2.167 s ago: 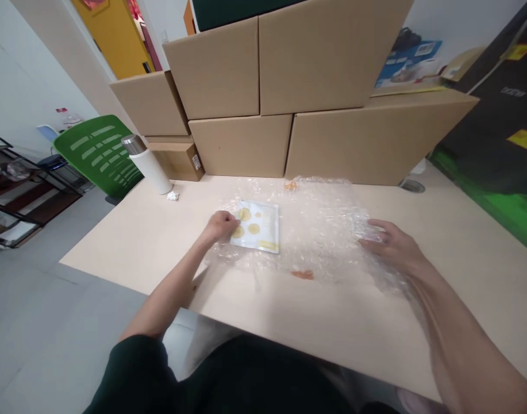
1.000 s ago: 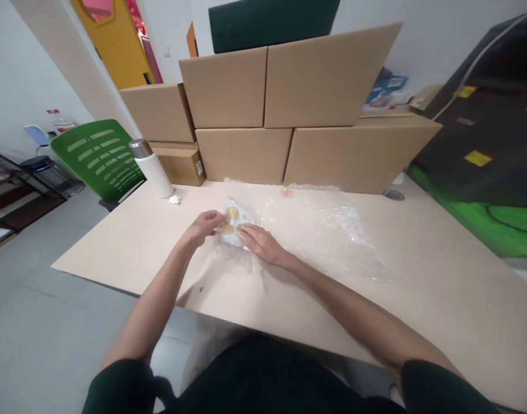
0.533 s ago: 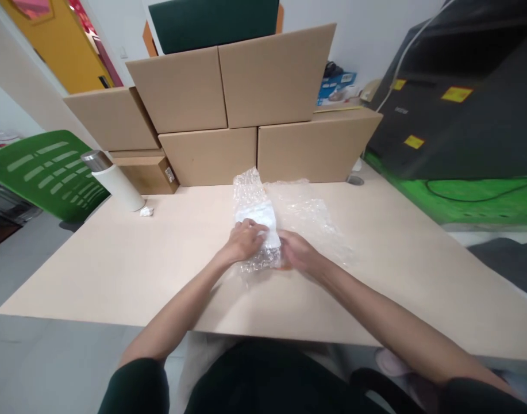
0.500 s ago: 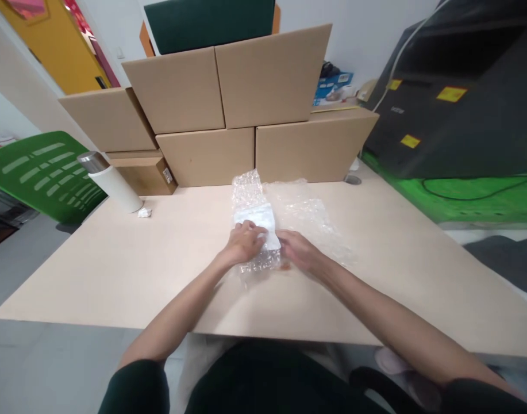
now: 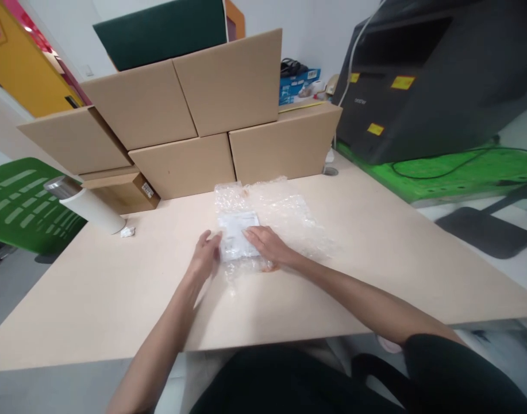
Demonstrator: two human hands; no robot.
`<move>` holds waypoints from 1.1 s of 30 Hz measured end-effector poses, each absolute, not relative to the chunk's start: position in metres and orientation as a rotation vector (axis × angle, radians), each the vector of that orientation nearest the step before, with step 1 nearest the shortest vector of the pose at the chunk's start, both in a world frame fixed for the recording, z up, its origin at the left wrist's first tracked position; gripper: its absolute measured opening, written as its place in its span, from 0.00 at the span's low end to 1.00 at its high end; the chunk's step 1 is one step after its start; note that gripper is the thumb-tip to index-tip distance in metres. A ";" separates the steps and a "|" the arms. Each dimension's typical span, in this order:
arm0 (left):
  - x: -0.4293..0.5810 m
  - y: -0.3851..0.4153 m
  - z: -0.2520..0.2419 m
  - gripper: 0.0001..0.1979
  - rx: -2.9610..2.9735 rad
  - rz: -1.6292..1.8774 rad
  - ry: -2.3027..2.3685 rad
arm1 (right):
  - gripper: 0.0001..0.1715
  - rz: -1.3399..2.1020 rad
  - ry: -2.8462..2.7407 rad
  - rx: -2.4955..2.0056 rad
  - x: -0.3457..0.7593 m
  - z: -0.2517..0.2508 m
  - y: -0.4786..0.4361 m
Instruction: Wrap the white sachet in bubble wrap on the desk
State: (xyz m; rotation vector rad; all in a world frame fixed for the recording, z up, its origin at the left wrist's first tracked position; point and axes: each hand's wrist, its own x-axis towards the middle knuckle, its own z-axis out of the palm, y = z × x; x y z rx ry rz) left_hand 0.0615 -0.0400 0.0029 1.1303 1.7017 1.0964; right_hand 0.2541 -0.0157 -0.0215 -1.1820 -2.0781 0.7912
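A flat white packet or folded sheet (image 5: pixel 235 234) with faint print lies on crinkled bubble wrap (image 5: pixel 291 215) on the table. My left hand (image 5: pixel 205 254) is at the packet's left edge, its fingers apart and the tips close against the edge. From the right, my right hand (image 5: pixel 267 244) lies over the packet with its fingers stretched flat on the surface. Bubble wrap shows beyond the packet, to its right and below it. A small orange-brown patch (image 5: pixel 270 268) peeks out beneath my right wrist; I cannot make out what it is.
Stacked cardboard boxes (image 5: pixel 183 167) line the table's back. A white bottle with a metal cap (image 5: pixel 93 210) and a crumpled white scrap (image 5: pixel 127 232) stand at the left. A large dark machine (image 5: pixel 410 103) is at the right, a green chair (image 5: pixel 26 201) at the left.
The packet now shows its printed face and lies flatter. My left hand has moved off its top to the left edge; my right hand has moved onto it. The camera view has turned right.
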 end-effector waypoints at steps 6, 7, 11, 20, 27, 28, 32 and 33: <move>0.094 -0.044 0.022 0.23 1.308 1.217 1.280 | 0.25 1.298 -1.526 -1.116 0.278 -0.013 -0.012; 0.105 -0.043 0.023 0.21 1.436 1.171 1.236 | 0.26 1.367 -1.426 -1.086 0.285 -0.014 -0.011; 0.152 -0.032 0.016 0.22 1.931 0.911 1.127 | 0.28 1.446 -1.192 -1.072 0.322 -0.020 -0.011; 0.210 -0.018 -0.020 0.24 2.471 0.349 1.380 | 0.12 0.736 -1.317 -1.585 0.403 -0.031 0.002; 0.217 -0.019 -0.028 0.24 2.540 0.398 1.433 | 0.18 1.011 -1.211 -1.571 0.375 -0.022 0.035; 0.217 -0.020 -0.027 0.24 2.533 0.399 1.430 | 0.19 1.067 -1.183 -1.544 0.369 -0.020 0.036; 0.205 -0.018 -0.015 0.24 2.424 0.480 1.357 | 0.22 1.237 -1.093 -1.439 0.355 -0.008 0.027; 0.197 -0.016 -0.009 0.24 2.394 0.555 1.362 | 0.23 1.255 -1.093 -1.419 0.353 -0.005 0.019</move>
